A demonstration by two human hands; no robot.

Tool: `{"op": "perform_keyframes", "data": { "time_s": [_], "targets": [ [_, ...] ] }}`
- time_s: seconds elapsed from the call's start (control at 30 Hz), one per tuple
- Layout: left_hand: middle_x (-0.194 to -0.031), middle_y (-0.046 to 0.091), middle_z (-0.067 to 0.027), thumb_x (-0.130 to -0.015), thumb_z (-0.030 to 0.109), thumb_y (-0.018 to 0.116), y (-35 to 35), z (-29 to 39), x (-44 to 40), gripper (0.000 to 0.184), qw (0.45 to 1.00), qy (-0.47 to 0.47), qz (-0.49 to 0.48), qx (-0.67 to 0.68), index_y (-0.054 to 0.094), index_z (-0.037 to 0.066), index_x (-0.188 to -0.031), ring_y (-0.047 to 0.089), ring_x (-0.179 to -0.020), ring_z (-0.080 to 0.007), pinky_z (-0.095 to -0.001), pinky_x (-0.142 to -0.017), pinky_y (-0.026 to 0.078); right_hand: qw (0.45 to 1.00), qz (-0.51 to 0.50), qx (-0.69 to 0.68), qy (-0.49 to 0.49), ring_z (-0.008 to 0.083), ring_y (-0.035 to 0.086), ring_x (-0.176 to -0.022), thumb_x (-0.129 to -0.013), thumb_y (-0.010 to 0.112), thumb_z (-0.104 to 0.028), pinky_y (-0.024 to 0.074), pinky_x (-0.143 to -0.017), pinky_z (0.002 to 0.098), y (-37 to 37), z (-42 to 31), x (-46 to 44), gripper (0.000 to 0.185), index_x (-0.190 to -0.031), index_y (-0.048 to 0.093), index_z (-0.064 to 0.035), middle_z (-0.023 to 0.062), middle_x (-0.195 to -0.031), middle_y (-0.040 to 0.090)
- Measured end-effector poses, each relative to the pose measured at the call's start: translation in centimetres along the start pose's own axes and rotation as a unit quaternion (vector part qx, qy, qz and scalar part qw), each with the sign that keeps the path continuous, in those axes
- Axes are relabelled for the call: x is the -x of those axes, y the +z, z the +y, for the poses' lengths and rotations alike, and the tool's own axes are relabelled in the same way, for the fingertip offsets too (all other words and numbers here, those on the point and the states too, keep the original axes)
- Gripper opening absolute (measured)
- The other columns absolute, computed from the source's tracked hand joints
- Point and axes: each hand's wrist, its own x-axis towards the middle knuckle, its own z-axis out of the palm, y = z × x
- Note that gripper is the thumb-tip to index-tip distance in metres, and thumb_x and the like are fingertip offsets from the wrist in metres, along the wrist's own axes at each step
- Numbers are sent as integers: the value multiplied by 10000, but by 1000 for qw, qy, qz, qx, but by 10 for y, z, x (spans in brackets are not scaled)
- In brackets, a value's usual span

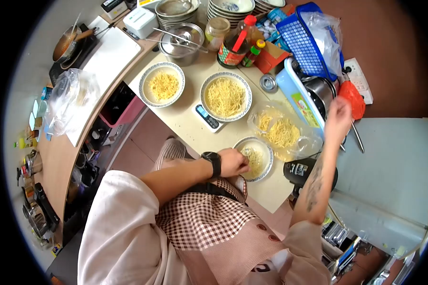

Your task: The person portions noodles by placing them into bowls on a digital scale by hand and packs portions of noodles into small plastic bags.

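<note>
My left hand [236, 162], with a black watch on its wrist, is at the left rim of a patterned bowl [270, 166] with a few noodles [255, 159] in it. Its fingers are curled closed; what they hold, if anything, is hidden. My right hand [339, 112] is raised near a red plastic bag [353, 102] and a light blue bin [297, 90]. Motion smears its fingers. A clear bag of noodles [283, 132] lies between my hands. Behind it, a bowl heaped with noodles [226, 97] rests on a digital scale [207, 118]. Another bowl of noodles [163, 86] stands farther left.
A lidded steel pot [181, 40], a red-capped sauce bottle [234, 45] and a glass jar [217, 32] line the table's back. A blue basket [306, 40] leans over the bin. A black device [302, 172] sits at the table's right edge, beside a pale surface [390, 161].
</note>
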Motion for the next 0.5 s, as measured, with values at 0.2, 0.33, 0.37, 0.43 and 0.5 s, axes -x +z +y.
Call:
{"op": "perform_keyframes", "data": {
  "time_s": [0.2, 0.33, 0.37, 0.43, 0.5],
  "targets": [
    [-825, 686, -162, -915, 315, 631, -12, 19, 9, 238, 999, -26, -25, -20, 689, 89, -867, 662, -810, -356, -460, -752, 529, 975, -8, 222, -13, 370, 686, -867, -885, 670, -388, 529, -822, 426, 50, 11, -146, 448, -1094, 708, 6, 199, -985, 719],
    [-814, 680, -166, -919, 317, 626, -14, 18, 18, 249, 999, -33, -4, -14, 676, 84, -846, 654, -802, -371, -465, -742, 524, 975, -96, 194, -41, 324, 707, -820, -852, 664, -324, 533, -810, 385, 47, 58, -196, 341, -969, 764, -21, 138, -855, 747],
    [-812, 679, -166, -921, 316, 625, -17, 18, 17, 249, 999, -34, 3, -10, 676, 85, -845, 653, -801, -374, -466, -740, 523, 982, -83, 166, -18, 295, 701, -791, -852, 666, -322, 531, -786, 374, 47, 53, -201, 338, -963, 763, -18, 128, -826, 739],
    [-808, 678, -166, -925, 319, 622, -17, 20, 20, 253, 999, -33, 10, 1, 675, 86, -843, 652, -797, -377, -466, -737, 521, 991, -58, 115, 30, 238, 688, -732, -851, 671, -317, 526, -738, 351, 27, 29, -206, 334, -949, 762, -11, 108, -769, 724],
    [-806, 678, -166, -929, 326, 620, -19, 19, 18, 261, 999, -30, 11, 8, 675, 87, -840, 652, -792, -377, -468, -733, 520, 993, -53, 92, 47, 159, 633, -679, -863, 672, -326, 504, -685, 322, 17, 6, -206, 354, -928, 756, 11, 79, -701, 682]
  ]
}}
